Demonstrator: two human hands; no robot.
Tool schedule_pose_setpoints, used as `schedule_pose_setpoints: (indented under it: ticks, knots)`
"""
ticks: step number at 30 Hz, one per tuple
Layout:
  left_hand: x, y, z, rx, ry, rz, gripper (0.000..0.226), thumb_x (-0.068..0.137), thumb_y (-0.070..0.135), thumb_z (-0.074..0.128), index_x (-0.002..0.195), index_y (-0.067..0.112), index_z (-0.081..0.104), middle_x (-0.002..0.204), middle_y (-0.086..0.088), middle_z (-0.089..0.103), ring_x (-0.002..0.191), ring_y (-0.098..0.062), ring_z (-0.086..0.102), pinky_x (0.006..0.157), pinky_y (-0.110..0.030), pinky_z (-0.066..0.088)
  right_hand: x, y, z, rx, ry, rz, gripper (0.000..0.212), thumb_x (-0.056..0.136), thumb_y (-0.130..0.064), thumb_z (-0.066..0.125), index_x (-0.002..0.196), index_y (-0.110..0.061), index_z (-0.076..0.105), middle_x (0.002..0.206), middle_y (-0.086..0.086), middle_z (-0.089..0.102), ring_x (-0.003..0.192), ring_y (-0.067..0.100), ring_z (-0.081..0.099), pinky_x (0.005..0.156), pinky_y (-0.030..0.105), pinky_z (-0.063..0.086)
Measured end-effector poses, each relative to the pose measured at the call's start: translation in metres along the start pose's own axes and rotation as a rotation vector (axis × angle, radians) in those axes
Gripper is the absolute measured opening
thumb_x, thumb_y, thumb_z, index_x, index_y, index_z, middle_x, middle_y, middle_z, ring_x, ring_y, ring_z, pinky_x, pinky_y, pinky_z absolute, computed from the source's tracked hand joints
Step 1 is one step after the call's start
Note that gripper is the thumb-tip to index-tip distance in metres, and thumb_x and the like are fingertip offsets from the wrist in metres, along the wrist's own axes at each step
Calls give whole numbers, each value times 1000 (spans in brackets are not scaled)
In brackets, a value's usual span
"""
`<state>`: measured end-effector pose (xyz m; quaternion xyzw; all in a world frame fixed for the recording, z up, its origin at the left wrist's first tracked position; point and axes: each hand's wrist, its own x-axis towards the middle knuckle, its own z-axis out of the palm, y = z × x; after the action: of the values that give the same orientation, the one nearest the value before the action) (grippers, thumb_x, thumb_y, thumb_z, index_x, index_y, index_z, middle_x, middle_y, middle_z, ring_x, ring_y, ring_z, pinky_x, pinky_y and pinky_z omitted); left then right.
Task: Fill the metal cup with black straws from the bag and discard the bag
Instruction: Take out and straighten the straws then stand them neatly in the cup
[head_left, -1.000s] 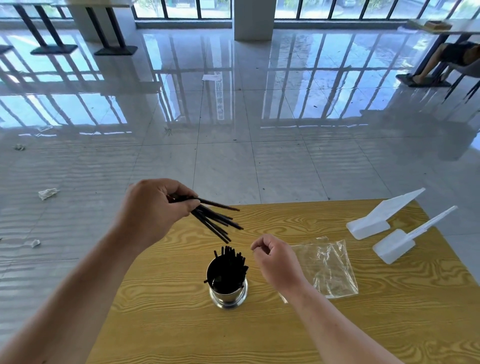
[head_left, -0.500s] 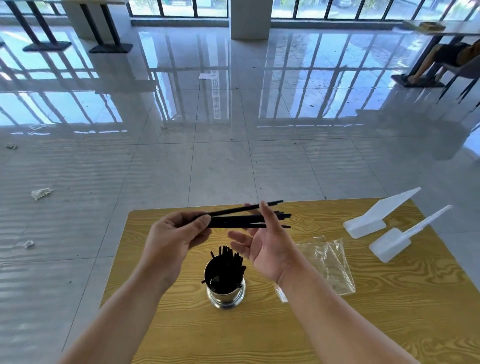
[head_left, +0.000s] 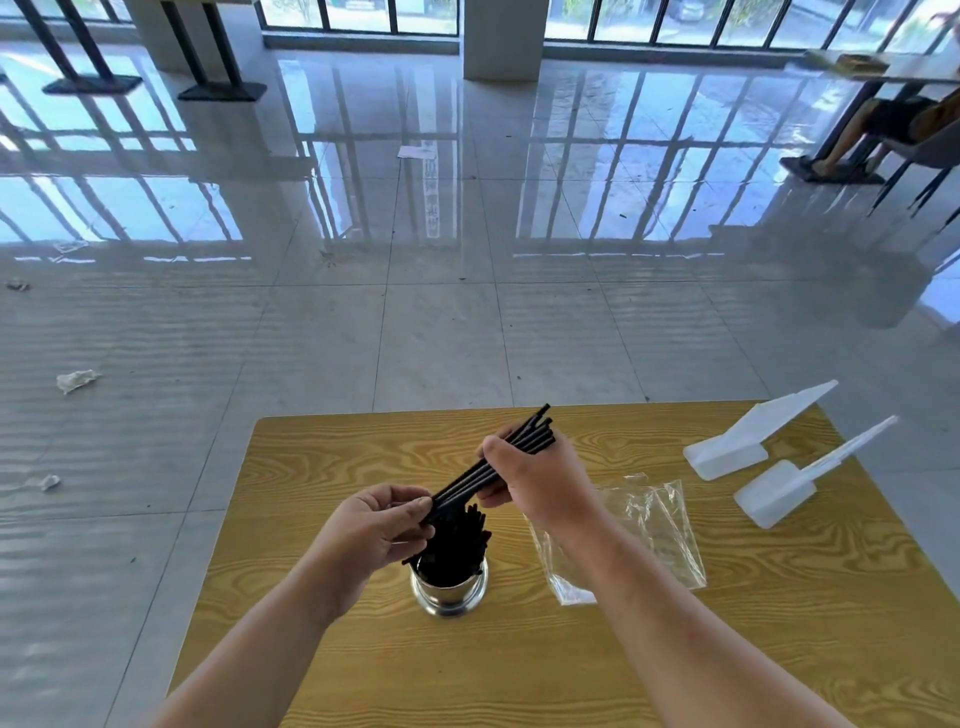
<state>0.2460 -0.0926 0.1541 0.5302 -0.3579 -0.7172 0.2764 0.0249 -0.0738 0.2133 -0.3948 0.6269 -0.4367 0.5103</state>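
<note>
A shiny metal cup (head_left: 450, 594) stands on the wooden table (head_left: 322, 467), packed with several black straws. Above it a bundle of black straws (head_left: 470, 480) slants from lower left to upper right. My left hand (head_left: 375, 527) pinches the bundle's lower end just over the cup. My right hand (head_left: 540, 480) grips the bundle near its upper end, fingers curled round it. The clear plastic bag (head_left: 654, 525) lies flat on the table to the right of the cup, partly hidden by my right forearm.
Two white plastic scoops (head_left: 737, 441) (head_left: 779, 493) lie at the table's far right. Crumpled scraps (head_left: 75, 380) litter the glossy tiled floor on the left. A seated person's legs (head_left: 852, 140) show at a far table, top right.
The straw bundle tilted from level to slanting, its lower end now over the cup. My right hand closed round its upper end, and both hands dropped closer to the cup.
</note>
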Motion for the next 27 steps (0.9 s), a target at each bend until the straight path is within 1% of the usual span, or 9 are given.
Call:
schedule_pose_setpoints:
  ticks: [3, 8, 11, 14, 17, 19, 21, 23, 27]
  knots:
    - [1, -2, -3, 184, 59, 8, 14, 94, 22, 77, 105, 13, 78, 92, -6, 81, 81, -19, 76, 71, -30, 63, -2, -4, 1, -107, -17, -51, 17, 98, -18, 67, 87, -7, 72, 79, 14, 79, 71, 27, 79, 67, 39, 69]
    - [4, -9, -15, 571, 216, 83, 4, 91, 28, 79, 89, 25, 78, 80, 4, 78, 71, -13, 73, 67, -36, 63, -3, -4, 5, -257, -64, -127, 22, 92, -29, 68, 79, -11, 71, 77, 15, 77, 72, 30, 77, 72, 49, 67]
    - [4, -11, -19, 831, 213, 128, 9, 89, 34, 78, 93, 37, 71, 90, 10, 76, 73, -4, 70, 59, -25, 55, -1, 3, 9, -319, -105, -148, 24, 91, -32, 66, 78, -12, 69, 77, 14, 76, 73, 32, 77, 75, 55, 66]
    - [4, -13, -19, 972, 184, 115, 18, 86, 42, 76, 99, 45, 63, 104, 18, 70, 84, 0, 66, 62, -17, 48, 3, 19, 13, -347, -113, -128, 26, 90, -34, 65, 79, -11, 68, 77, 15, 75, 74, 33, 76, 74, 57, 65]
    - [6, -18, -16, 942, 146, 56, 39, 83, 41, 76, 120, 39, 62, 115, 16, 63, 86, -6, 68, 64, -23, 56, 3, 41, 19, -399, -128, -85, 20, 89, -38, 69, 84, -19, 71, 80, 4, 76, 73, 21, 74, 74, 49, 66]
    - [8, -21, -14, 940, 96, 19, 63, 80, 39, 79, 138, 34, 55, 123, 13, 57, 88, -7, 68, 63, -20, 57, 1, 56, 21, -524, -174, -111, 16, 86, -46, 70, 89, -30, 73, 82, -10, 75, 75, 6, 70, 69, 35, 65]
    - [10, -23, -11, 972, 62, 18, 83, 76, 43, 83, 150, 34, 45, 132, 10, 52, 91, -3, 64, 58, -12, 52, -1, 65, 21, -618, -173, -122, 23, 84, -57, 67, 98, -40, 71, 92, -19, 71, 78, -2, 67, 64, 22, 58]
    - [12, -23, -9, 1010, 70, 25, 98, 72, 51, 86, 155, 35, 37, 140, 9, 48, 95, 0, 60, 57, -11, 49, -2, 71, 17, -621, -119, -118, 36, 82, -64, 63, 112, -45, 66, 102, -23, 65, 79, -2, 63, 66, 18, 52]
    - [19, -23, -2, 1066, 93, 57, 114, 66, 59, 88, 160, 32, 29, 155, 6, 43, 120, -9, 56, 81, -19, 49, -2, 80, 12, -661, -25, -96, 58, 92, -60, 63, 145, -39, 49, 129, -22, 49, 102, 1, 60, 83, 22, 51]
